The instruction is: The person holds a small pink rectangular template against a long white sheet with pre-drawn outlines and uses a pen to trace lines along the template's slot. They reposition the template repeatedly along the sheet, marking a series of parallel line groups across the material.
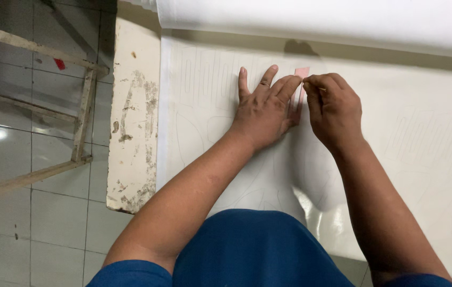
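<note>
White fabric (374, 138) is being laid flat across a worn, paint-chipped worktable (133, 122), and faint pencil outlines are being carried on its surface. A small pink strip, apparently a template or ruler (301, 74), is being held against the cloth near the upper middle of the view. The left hand (263, 109) is being pressed palm-down with fingers spread, and its fingertips are being rested on the lower part of the strip so that it is kept from sliding. The right hand (332, 109) is being held just beside it, with thumb and forefinger pinched together at the strip's edge; a thin marking tool seems to be gripped there, but it is too small to be identified. Rows of narrow slot-shaped outlines are being shown to the left of the hands and again at the far right, together with larger curved outlines nearer the body, so a good part of the marking is judged to be done. The area around the strip is being worked now. A roll of white cloth (316, 21) is being kept along the far edge, and a wooden frame (85, 106) is being left on the tiled floor (35, 223).
</note>
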A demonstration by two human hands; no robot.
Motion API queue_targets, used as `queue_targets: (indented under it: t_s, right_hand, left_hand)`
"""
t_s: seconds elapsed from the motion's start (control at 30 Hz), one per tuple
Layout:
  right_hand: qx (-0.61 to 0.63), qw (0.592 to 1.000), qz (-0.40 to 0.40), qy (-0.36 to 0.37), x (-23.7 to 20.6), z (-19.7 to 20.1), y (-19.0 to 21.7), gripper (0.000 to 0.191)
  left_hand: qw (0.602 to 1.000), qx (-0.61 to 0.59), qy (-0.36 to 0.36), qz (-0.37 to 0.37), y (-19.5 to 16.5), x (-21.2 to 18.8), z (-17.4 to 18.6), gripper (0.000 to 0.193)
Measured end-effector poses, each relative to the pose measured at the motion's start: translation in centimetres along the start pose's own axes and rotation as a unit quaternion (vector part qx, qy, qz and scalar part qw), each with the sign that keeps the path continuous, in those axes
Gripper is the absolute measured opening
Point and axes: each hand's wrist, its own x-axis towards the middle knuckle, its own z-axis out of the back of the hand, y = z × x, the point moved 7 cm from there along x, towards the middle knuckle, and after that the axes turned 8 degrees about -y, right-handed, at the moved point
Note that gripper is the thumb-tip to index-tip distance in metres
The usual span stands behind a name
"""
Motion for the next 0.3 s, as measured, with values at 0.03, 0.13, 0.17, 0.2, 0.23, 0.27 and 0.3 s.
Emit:
queue_targets:
  t_s: [0.03, 0.13, 0.17, 0.2, 0.23, 0.27, 0.3]
  right_hand:
    - [0.002, 1.0, -0.014, 0.016, -0.2, 0.0, -0.3, 0.006]
    - [0.025, 0.997, -0.053, 0.046, -1.3, 0.2, -1.4, 0.008]
    - [0.04, 0.996, -0.062, 0.045, -2.0, 0.5, -1.8, 0.009]
    - [0.054, 0.995, -0.072, 0.044, -2.7, 0.8, -2.4, 0.009]
    - [0.078, 0.992, -0.094, 0.021, -3.4, 1.5, -3.2, 0.011]
    - [0.102, 0.988, -0.116, -0.004, -4.2, 2.1, -4.1, 0.015]
    - [0.125, 0.982, -0.139, -0.028, -5.0, 2.8, -5.0, 0.02]
  left_hand:
    - [1.0, 0.001, 0.007, 0.001, 0.0, 0.0, 0.0, 0.079]
    - [1.0, 0.009, 0.027, 0.0, 0.1, 0.0, 0.0, 0.083]
    - [0.999, 0.013, 0.034, -0.003, 0.2, -0.2, -0.1, 0.084]
    - [0.999, 0.016, 0.04, -0.007, 0.3, -0.3, -0.3, 0.085]
    - [0.999, 0.022, 0.024, -0.027, 0.2, -0.4, -0.1, 0.085]
    - [0.998, 0.029, 0.007, -0.047, 0.2, -0.6, 0.1, 0.085]
    - [0.997, 0.034, -0.008, -0.068, 0.2, -0.9, 0.2, 0.085]
